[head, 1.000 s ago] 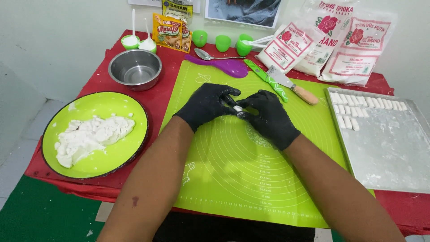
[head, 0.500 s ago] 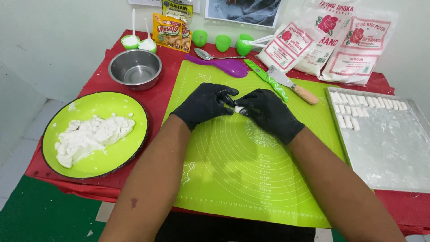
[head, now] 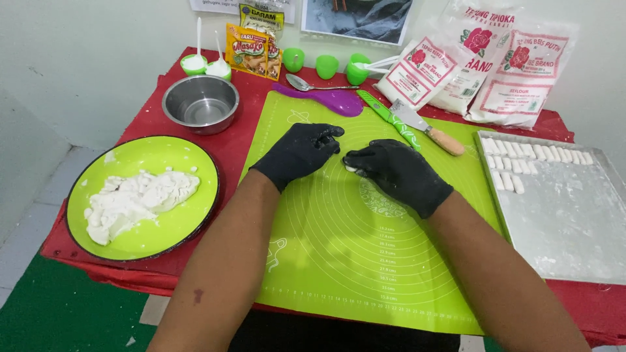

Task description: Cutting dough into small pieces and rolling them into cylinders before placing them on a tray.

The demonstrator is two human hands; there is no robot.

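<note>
Both gloved hands, left hand (head: 301, 151) loosely curled and right hand (head: 393, 171) pinching a small dough piece (head: 352, 169), are working something seemingly soft, light, sticky, best gripped gently by its ends.

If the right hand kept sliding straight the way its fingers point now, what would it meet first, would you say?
The right hand points left toward the left hand, so it would likely meet those gloved fingertips first; only a short stretch of green mat separates them.
</note>
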